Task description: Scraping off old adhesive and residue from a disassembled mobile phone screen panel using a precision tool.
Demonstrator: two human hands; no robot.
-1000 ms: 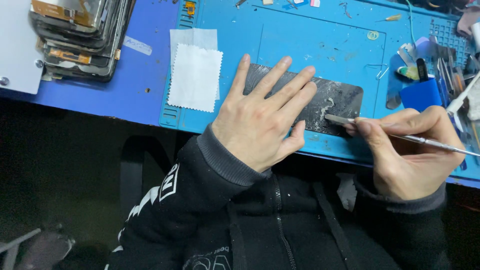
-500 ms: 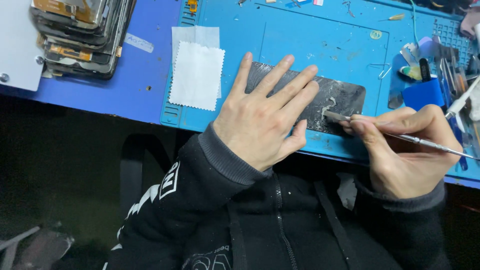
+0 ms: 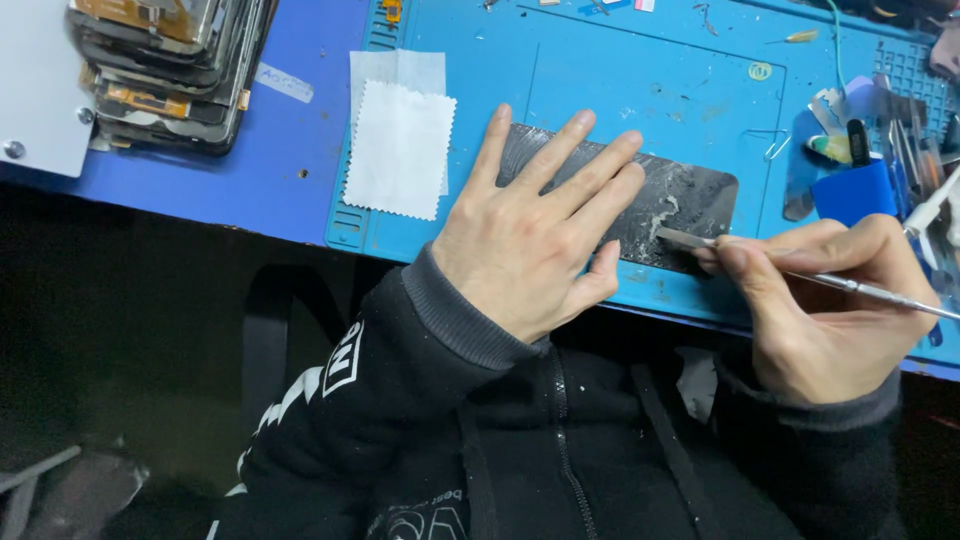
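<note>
Single head-worn view, looking steeply down, close over the blue work mat (image 3: 600, 90) at the bench edge

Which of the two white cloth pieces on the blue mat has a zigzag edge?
The upper white cloth, lying on top; the smooth-edged piece beneath shows only its top strip.

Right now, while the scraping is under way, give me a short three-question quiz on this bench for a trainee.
1. True or false: the left hand lies flat, fingers spread, on the dark panel.
2. Which hand holds the metal scraper tool? A left, B right, C neither.
3. Fill in: the white cloth lies on the blue ____, left of the panel.

Key: 1 true. 2 B, the right hand grips it, its tip against the pale residue on the panel. 3 mat.
</note>
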